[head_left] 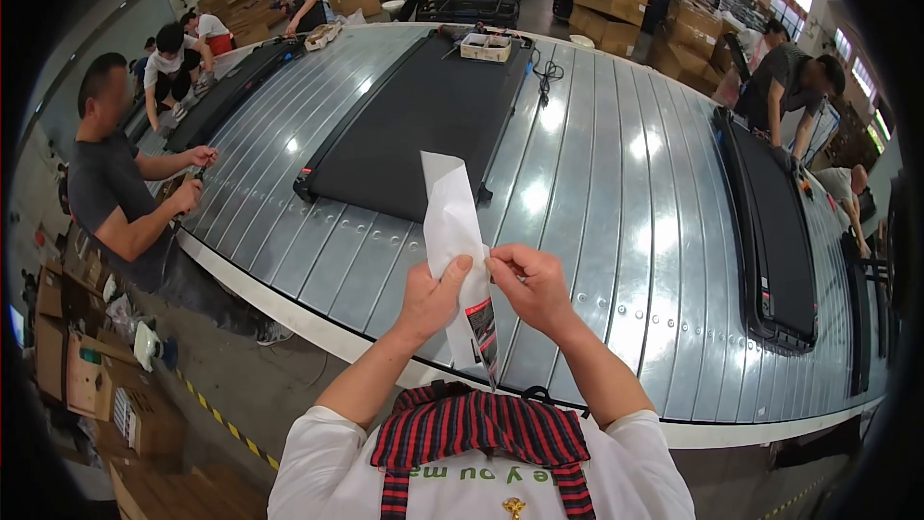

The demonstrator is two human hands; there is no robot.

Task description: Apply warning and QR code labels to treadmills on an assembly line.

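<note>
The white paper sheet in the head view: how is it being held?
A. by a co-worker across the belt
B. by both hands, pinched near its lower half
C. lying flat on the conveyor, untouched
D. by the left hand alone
B. The left hand and right hand both pinch the white paper sheet, which stands up above the metal slat conveyor in front of the flat black machine.
</note>
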